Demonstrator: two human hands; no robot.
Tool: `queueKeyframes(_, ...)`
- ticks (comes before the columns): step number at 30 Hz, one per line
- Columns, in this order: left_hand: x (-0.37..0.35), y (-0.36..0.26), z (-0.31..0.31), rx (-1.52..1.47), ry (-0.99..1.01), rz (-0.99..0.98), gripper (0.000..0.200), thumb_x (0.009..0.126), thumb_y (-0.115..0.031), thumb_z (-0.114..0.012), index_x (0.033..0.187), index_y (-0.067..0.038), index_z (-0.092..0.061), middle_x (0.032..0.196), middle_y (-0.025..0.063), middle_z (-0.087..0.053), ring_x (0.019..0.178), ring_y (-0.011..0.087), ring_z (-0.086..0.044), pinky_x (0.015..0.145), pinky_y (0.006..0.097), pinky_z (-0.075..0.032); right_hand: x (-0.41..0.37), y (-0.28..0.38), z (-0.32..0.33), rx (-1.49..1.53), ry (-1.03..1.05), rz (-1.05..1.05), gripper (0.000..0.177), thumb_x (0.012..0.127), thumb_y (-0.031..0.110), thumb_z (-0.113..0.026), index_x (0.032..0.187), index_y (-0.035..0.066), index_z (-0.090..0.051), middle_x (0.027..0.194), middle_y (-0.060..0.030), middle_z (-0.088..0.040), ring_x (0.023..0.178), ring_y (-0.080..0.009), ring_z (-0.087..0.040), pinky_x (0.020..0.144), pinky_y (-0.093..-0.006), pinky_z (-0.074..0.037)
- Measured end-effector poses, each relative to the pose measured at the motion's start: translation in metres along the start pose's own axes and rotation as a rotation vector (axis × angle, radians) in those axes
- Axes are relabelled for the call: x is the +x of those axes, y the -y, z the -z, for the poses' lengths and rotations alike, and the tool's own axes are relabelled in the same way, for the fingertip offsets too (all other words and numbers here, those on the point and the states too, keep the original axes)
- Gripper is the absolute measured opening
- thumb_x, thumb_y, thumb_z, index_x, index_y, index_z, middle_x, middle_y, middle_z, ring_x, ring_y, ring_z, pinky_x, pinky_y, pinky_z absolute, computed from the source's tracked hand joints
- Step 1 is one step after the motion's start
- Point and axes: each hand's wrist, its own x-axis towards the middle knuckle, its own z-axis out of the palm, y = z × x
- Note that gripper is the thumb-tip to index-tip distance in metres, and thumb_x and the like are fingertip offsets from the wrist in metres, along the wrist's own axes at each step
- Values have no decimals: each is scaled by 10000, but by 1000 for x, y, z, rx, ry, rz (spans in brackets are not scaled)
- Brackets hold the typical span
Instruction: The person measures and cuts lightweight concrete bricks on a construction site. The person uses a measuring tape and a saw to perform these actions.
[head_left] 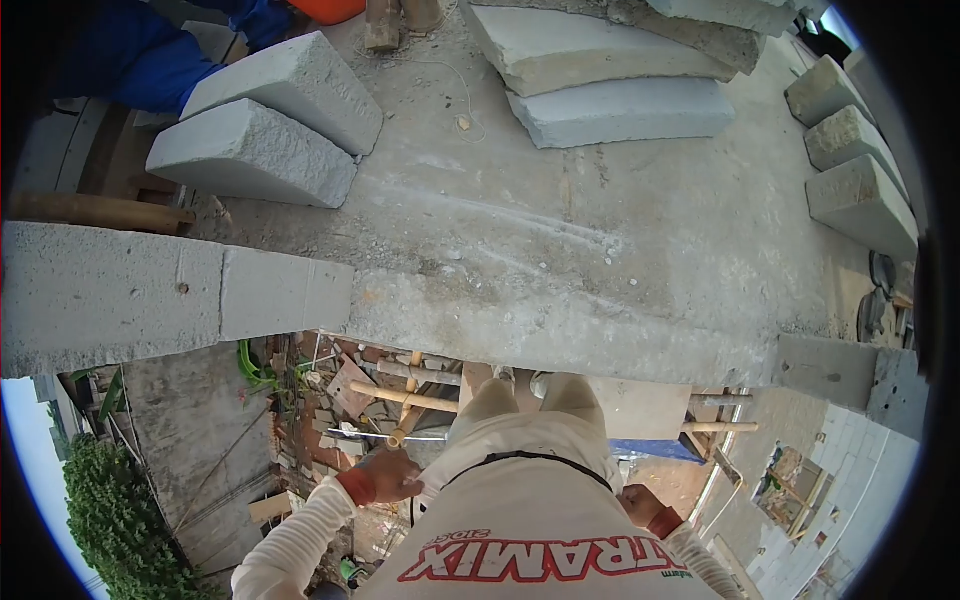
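At the left hip, my left hand [396,475] has its fingers curled closed; what lies inside the grip, if anything, is hidden. A thin dark cord hangs just below it. My right hand [638,503] is also closed, against the right side of the white shirt [530,520], and its grip is hidden too. Both wrists have red cuffs. Beyond my feet lies a concrete slab [560,335] with dust and small crumbs on it.
Pale blocks stand at the slab's left [265,150], back [620,110] and right [860,190]. A block row [110,290] runs along the left edge. Below are bamboo poles [405,397] and rubble. Someone's blue-clothed arm [130,60] shows at upper left.
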Motion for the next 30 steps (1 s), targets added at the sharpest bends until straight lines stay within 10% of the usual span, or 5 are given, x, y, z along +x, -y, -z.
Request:
queueKeyframes(7,43,13,-9,110,116,-18,438,794,-556,-729,842,-122,-756,891,125,-717,975,330,-657,845,505,-505,21,-44,-35,-83,13,91,375,972,321,-558,912,-29,-679,839,-293,-672,804,-481,-657,695,-492,-510)
queueKeyframes(10,45,13,-8,110,129,-25,385,817,-489,-719,835,-106,-751,867,130,-707,991,327,-644,840,487,-500,18,-31,-23,-264,92,89,367,974,313,-557,907,-24,-686,797,-281,-662,737,-432,-668,678,-444,-521)
queueKeyframes(17,40,42,-43,-62,-34,-277,267,874,-304,-646,889,-46,-713,832,193,-650,908,385,-586,812,490,-480,-41,54,-10,517,9,-90,319,1000,198,-547,944,-51,-737,745,-55,-721,655,-109,-613,620,-317,-510)
queueKeyframes(28,57,-20,84,39,249,-72,314,905,-334,-662,1081,-75,-694,943,174,-719,961,379,-636,870,469,-517,-11,108,58,-327,163,143,234,934,273,-678,1021,62,-733,858,-117,-745,754,-295,-711,718,-367,-555)
queueKeyframes(30,66,-53,130,-11,54,-223,270,883,-259,-718,1079,-77,-680,962,163,-711,929,377,-678,839,458,-534,-13,200,103,-163,-234,268,55,920,57,-667,954,19,-686,836,-147,-707,738,-224,-704,688,-320,-542)
